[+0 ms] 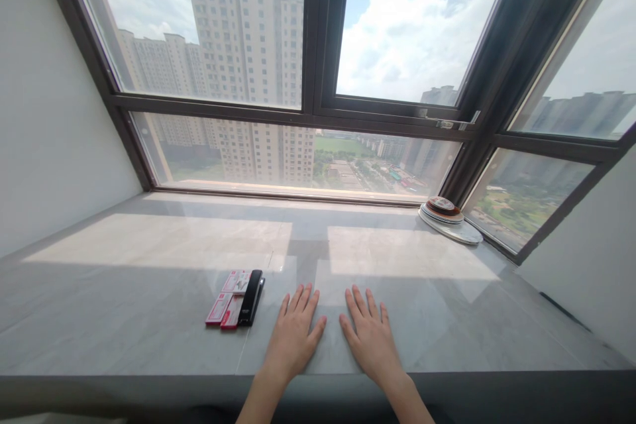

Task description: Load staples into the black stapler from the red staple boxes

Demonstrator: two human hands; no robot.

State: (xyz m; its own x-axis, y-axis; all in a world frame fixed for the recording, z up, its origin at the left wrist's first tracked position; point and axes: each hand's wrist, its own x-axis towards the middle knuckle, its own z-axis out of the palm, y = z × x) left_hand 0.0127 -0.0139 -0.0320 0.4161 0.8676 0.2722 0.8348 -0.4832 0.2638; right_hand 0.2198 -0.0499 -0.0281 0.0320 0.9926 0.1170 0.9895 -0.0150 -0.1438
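Pale windowsill (124, 338) bears a stapler (250, 301) left of both hands (293, 332).

Well ahead and right of the right hand (370, 331): stack of flat, rounded plates (444, 216), white below, reddish-brown on top. Ahead of the left hand (295, 324): dark-brown window frame (209, 108), silver metal fitting (446, 124) toward its right; outdoors, ahead-left, tall beige tower block (248, 33).
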